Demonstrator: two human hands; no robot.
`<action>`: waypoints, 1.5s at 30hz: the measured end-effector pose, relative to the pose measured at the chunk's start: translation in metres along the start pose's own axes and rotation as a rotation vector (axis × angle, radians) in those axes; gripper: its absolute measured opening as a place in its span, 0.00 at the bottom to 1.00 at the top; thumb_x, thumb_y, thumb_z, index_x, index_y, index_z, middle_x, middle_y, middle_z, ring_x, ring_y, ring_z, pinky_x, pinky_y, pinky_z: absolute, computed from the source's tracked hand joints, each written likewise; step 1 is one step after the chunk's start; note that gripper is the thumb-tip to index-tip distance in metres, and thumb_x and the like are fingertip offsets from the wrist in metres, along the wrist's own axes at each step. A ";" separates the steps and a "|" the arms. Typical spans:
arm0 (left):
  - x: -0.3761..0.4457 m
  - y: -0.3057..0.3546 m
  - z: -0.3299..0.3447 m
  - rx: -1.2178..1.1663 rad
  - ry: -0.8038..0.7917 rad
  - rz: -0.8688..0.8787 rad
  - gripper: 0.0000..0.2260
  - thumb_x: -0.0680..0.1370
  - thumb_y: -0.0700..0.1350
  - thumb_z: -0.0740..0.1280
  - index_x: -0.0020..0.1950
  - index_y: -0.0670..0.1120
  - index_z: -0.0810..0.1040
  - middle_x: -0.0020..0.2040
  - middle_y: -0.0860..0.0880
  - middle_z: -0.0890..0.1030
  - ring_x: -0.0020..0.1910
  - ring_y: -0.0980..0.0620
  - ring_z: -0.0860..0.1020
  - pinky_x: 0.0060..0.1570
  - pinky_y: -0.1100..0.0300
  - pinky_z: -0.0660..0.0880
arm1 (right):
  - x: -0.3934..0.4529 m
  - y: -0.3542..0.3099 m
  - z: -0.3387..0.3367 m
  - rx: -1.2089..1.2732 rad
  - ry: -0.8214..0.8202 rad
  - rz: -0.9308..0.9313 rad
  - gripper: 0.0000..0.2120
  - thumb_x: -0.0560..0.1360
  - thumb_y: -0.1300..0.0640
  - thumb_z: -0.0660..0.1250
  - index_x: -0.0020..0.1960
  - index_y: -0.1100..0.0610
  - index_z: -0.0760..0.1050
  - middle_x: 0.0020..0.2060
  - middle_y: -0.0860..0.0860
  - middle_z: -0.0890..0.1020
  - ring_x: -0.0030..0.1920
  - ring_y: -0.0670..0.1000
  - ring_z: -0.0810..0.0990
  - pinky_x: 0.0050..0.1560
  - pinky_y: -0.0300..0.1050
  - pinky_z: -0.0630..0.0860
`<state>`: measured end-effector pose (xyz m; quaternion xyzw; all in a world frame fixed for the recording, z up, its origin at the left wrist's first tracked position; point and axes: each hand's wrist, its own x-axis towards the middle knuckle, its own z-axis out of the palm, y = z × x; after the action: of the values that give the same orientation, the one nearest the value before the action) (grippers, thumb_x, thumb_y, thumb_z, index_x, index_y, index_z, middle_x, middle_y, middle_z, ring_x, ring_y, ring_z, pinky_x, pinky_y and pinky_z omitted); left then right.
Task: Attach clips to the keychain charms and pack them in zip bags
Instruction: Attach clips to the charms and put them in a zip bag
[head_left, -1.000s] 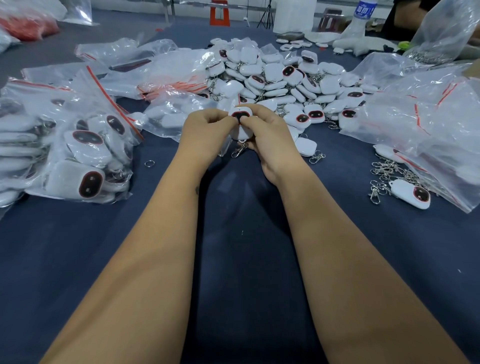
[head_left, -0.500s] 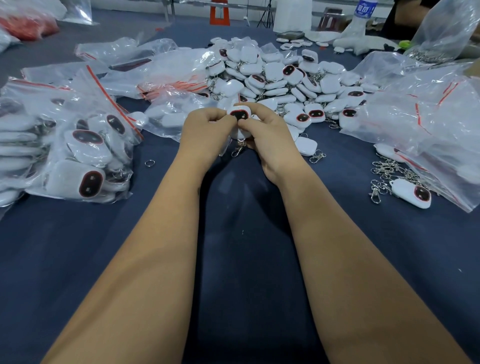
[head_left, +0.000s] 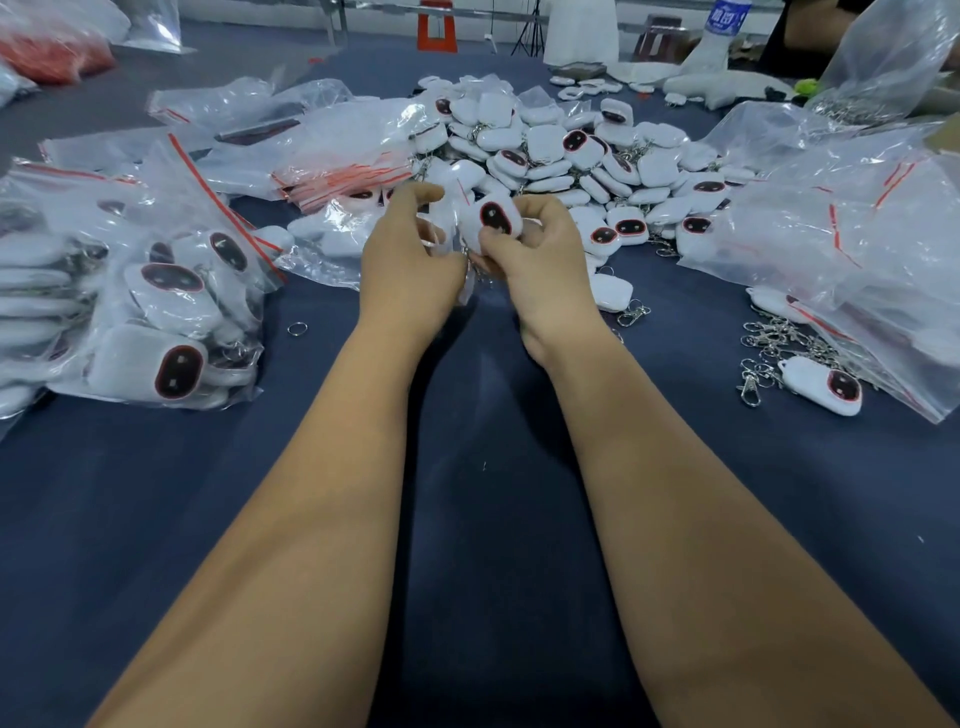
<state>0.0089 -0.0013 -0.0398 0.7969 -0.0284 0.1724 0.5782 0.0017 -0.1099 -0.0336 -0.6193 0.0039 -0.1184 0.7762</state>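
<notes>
packing step, as i read it: my right hand (head_left: 540, 260) grips a white charm (head_left: 491, 221) above the counter (head_left: 467, 519), and my left hand (head_left: 410, 260) pinches a small clear zip bag (head_left: 451, 218) just beside it. next i'd need the bag mouth spread and the charm slid in, clip too. since a second ago the hands have parted and lifted slightly, and the bag shows between them.
</notes>
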 end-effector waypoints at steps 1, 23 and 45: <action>0.000 0.001 0.000 -0.010 0.019 0.018 0.22 0.72 0.37 0.66 0.62 0.55 0.72 0.46 0.52 0.75 0.39 0.53 0.76 0.36 0.59 0.78 | -0.001 0.002 0.000 -0.159 0.015 -0.026 0.09 0.76 0.67 0.67 0.49 0.54 0.71 0.48 0.57 0.81 0.45 0.52 0.79 0.54 0.50 0.79; 0.006 0.009 -0.017 -0.053 0.524 0.177 0.06 0.75 0.41 0.61 0.44 0.52 0.73 0.44 0.55 0.74 0.42 0.57 0.71 0.46 0.69 0.67 | 0.005 -0.005 -0.024 -1.229 0.280 -0.117 0.18 0.75 0.59 0.60 0.63 0.51 0.74 0.61 0.51 0.77 0.65 0.56 0.68 0.62 0.49 0.61; 0.000 -0.002 -0.001 0.826 -0.012 -0.018 0.14 0.76 0.39 0.59 0.57 0.38 0.79 0.59 0.36 0.73 0.61 0.35 0.69 0.52 0.49 0.68 | 0.009 0.003 -0.025 -1.124 0.124 -0.145 0.30 0.71 0.66 0.67 0.72 0.55 0.67 0.64 0.55 0.70 0.67 0.57 0.62 0.49 0.32 0.54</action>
<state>0.0091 0.0000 -0.0409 0.9632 0.0468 0.1598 0.2109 0.0073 -0.1354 -0.0414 -0.9277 0.0693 -0.1872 0.3156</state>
